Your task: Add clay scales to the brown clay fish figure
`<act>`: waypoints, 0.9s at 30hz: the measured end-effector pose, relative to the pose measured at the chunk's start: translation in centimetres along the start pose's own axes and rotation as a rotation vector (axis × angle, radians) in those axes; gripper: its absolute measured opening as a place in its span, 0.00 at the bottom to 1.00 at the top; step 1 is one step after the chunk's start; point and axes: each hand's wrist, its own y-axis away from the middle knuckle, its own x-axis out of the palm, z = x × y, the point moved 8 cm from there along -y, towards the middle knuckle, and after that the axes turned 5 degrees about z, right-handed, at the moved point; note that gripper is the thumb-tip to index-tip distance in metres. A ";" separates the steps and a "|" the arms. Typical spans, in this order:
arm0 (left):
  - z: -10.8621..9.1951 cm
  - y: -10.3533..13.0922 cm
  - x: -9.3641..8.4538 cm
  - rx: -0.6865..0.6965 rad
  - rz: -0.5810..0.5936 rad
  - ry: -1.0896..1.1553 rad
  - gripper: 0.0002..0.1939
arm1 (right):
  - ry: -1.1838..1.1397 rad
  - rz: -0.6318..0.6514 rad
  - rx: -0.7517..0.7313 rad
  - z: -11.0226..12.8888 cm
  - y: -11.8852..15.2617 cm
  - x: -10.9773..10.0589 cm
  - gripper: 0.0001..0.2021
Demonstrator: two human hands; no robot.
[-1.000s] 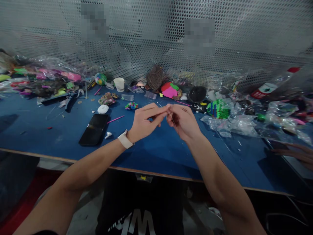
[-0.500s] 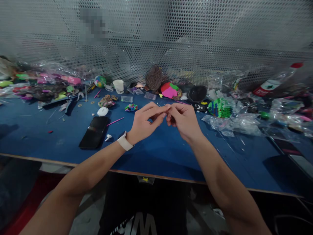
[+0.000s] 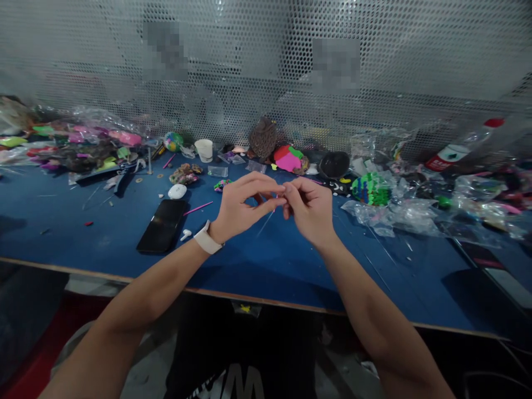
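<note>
My left hand (image 3: 245,205), with a white-banded watch (image 3: 208,238) on its wrist, meets my right hand (image 3: 310,210) above the middle of the blue table (image 3: 266,266). Thumb and fingertips of both hands are pinched together at one spot. Whatever they hold there is too small to make out; a thin pale line and a speck of pink show just below the fingertips. A small multicoloured piece (image 3: 222,185) lies behind my left hand, partly covered by it.
A black phone (image 3: 162,226), white earbud case (image 3: 177,192), earbud (image 3: 185,235) and pink stick (image 3: 198,208) lie left. Along the perforated panel stand a paper cup (image 3: 204,150), black bowl (image 3: 333,164), green-blue clay piece (image 3: 371,189), plastic bags (image 3: 407,210) and a red-capped bottle (image 3: 461,147).
The fingers of my left hand have arched, leaving a wider gap above its thumb. My left hand has shifted slightly left and covers more of the multicoloured piece. The view has shifted slightly.
</note>
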 end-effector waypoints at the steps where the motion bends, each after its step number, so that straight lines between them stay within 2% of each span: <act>1: -0.3 -0.1 -0.1 0.043 0.022 -0.030 0.12 | -0.009 0.011 -0.002 -0.1 0.0 0.0 0.29; 5: -1.1 -0.5 -0.6 0.164 0.044 -0.121 0.10 | -0.080 0.094 0.019 -0.4 -0.2 0.5 0.29; 9: -1.1 -0.3 -0.6 0.198 0.036 -0.237 0.08 | -0.217 0.191 0.121 -1.0 -0.2 1.4 0.30; 13: -1.4 0.4 -0.3 0.298 0.061 -0.374 0.07 | -0.268 0.267 0.207 -1.6 -0.1 2.2 0.32; 16: -1.4 0.8 0.0 0.348 0.093 -0.479 0.04 | -0.252 0.280 0.237 -1.9 -0.1 2.3 0.33; 19: -1.1 0.9 0.2 0.342 0.114 -0.556 0.04 | -0.241 0.263 0.217 -2.0 -0.3 2.1 0.33; 27: -0.2 1.2 0.6 0.286 0.152 -0.574 0.06 | -0.220 0.221 0.204 -2.6 -0.5 1.7 0.32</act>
